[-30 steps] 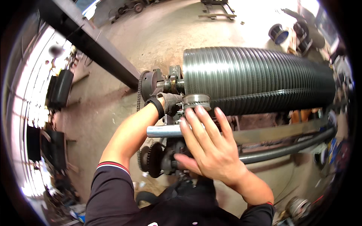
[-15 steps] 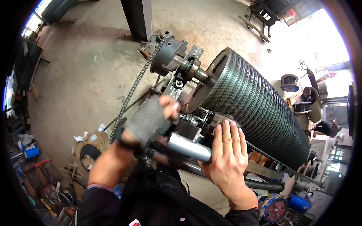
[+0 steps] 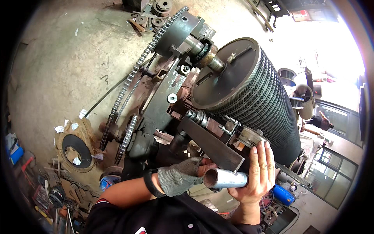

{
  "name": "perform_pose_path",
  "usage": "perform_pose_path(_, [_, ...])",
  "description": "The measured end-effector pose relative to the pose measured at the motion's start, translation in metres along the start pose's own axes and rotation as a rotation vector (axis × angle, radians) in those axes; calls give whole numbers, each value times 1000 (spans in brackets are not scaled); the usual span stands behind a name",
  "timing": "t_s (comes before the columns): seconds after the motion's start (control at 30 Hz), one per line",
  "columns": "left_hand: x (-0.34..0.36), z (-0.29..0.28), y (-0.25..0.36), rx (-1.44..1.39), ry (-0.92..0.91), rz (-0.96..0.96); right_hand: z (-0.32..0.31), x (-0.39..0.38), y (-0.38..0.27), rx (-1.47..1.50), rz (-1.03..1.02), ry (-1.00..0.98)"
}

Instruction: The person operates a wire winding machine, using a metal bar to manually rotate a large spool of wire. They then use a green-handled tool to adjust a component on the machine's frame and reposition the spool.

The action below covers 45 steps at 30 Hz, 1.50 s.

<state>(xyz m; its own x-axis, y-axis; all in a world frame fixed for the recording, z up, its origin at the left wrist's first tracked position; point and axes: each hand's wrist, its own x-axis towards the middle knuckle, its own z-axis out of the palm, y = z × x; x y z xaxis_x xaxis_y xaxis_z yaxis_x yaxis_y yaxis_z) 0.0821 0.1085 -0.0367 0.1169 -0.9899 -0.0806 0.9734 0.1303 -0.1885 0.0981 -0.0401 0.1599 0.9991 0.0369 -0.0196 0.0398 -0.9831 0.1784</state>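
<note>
Step in hand: While the big ribbed drum sits on its shaft, the person steadies a short steel pipe just below the drum's near end — by the look of it, lining it up against the machine.
Left hand: the left hand (in a grey fingerless glove) lies at the pipe's open mouth, fingers curled in behind the rim; whether it truly clamps the pipe cannot be told.
Right hand: the right hand is wrapped round the pipe's far end, palm on the metal, fingers spread upward and reaching the bracket under the drum.
Pipe and grip: the pipe lies roughly level between the two hands, open end toward the left one.
Next move: likely calls for a firm two-handed hold and a careful line with the bracket.
Beside the drum: a drive chain runs down its left side.
</note>
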Motion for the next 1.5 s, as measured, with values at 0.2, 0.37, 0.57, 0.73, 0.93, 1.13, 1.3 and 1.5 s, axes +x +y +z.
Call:
perform_pose_path(0.2, [1, 7, -5, -161, 13, 56, 5, -3, 0, -5, 23, -23])
perform_pose_path(0.37, [-2, 36, 19, -155, 14, 48, 5, -3, 0, 7, 24, -4])
perform_pose_path(0.57, [-2, 50, 26, -368, -23, 100, 7, 1, -4, 1, 22, 19])
perform_pose_path(0.73, [-2, 57, 33, -254, 6, 108, 8, 2, -4, 1, 20, 20])
perform_pose_path(0.93, [-2, 61, 32, -258, 110, 70, 10, 3, -3, -1, 18, 24])
perform_pose_path(1.13, [-3, 44, 20, -121, 178, 41, 10, 4, -3, -7, 21, 20])
perform_pose_path(1.3, [-2, 37, 16, -95, 178, 42, 13, 0, 0, 30, 30, 1])
perform_pose_path(1.5, [-2, 40, 23, -128, 167, 41, 14, -1, 1, 39, 41, -16])
